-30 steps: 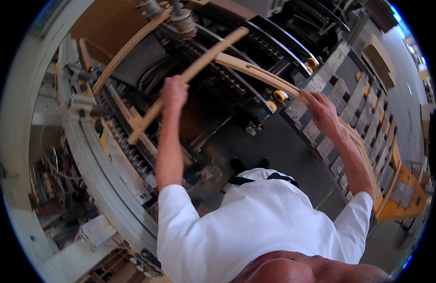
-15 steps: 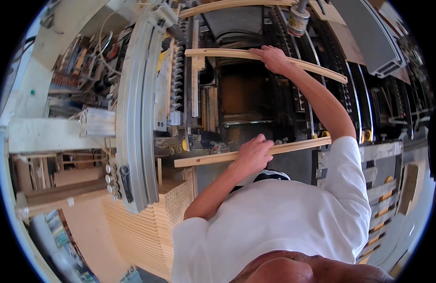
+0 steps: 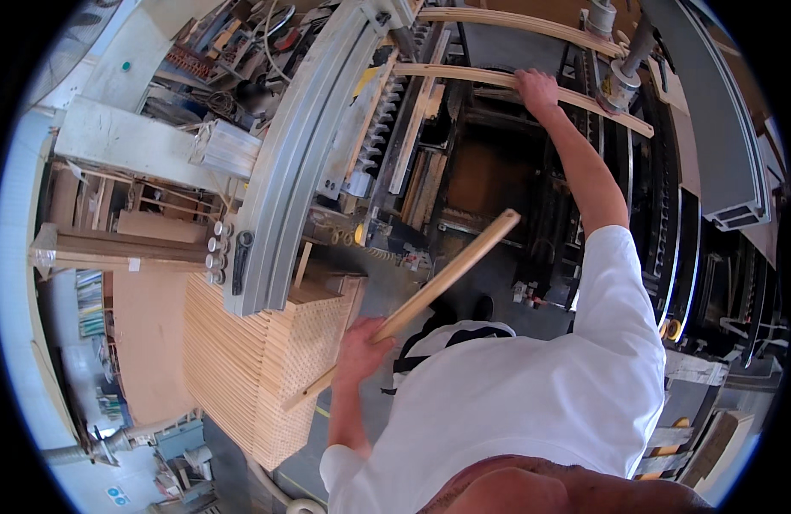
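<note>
My left hand [image 3: 361,351] is closed around a pale wooden strip [image 3: 442,281]. This strip slants from beside the stacked wood up toward the machine's middle. My right hand [image 3: 537,90] reaches far forward, its fingers wrapped over a second wooden strip [image 3: 609,114] that lies across the machine's dark rails. Beyond it a third strip [image 3: 515,23] lies nearly parallel at the machine's far side. A metal cylinder head [image 3: 618,90] stands right by the second strip's right part.
To my left rises a tall stack of wooden strips [image 3: 232,364], with a grey metal beam [image 3: 305,163] above it. A grey box-shaped housing [image 3: 712,111] hangs at the far right. Toothed black rails [image 3: 669,206] run along the right, and a slatted rack [image 3: 669,437] stands nearer.
My left hand has swung left and back toward the stack, tilting its strip. My right hand has moved the other strip farther forward. The view has turned left.
</note>
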`<state>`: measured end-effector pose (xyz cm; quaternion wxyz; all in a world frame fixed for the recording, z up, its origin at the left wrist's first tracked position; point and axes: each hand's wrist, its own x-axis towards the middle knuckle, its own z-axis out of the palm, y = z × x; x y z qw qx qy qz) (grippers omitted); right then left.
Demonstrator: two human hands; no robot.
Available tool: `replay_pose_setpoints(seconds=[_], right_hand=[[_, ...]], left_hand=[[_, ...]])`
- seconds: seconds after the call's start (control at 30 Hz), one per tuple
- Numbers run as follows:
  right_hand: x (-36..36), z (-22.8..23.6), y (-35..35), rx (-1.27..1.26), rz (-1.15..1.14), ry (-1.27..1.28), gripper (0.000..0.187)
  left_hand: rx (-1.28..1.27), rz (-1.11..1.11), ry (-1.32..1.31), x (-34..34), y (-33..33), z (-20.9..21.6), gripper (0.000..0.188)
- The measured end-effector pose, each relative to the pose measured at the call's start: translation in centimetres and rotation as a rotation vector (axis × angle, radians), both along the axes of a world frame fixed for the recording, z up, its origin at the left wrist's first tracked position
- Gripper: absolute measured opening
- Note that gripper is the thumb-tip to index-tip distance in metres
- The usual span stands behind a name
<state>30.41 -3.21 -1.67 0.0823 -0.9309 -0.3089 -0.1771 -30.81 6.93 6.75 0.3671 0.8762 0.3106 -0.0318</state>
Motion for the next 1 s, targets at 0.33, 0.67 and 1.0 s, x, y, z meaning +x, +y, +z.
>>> replay_pose_setpoints(seconds=[0.33,0.67,1.0], right_hand=[[-0.2,0.7,0.5,-0.048,0.006,0.026,0.026],[-2.9,3.7,2.6,-0.095,-0.112,0.083,0.049],[-22.4,2.6,8.1,0.760,0.422,0.364,0.043]], left_hand=[[-0.007,0.328,0.021,-7.1,0.6,-2.3,0.038],[-0.356,0.658,0.042,-23.4,0.5,1.5,0.027],[-0.315,1.047,-0.450,-46.0,2.4,4.7,0.032]])
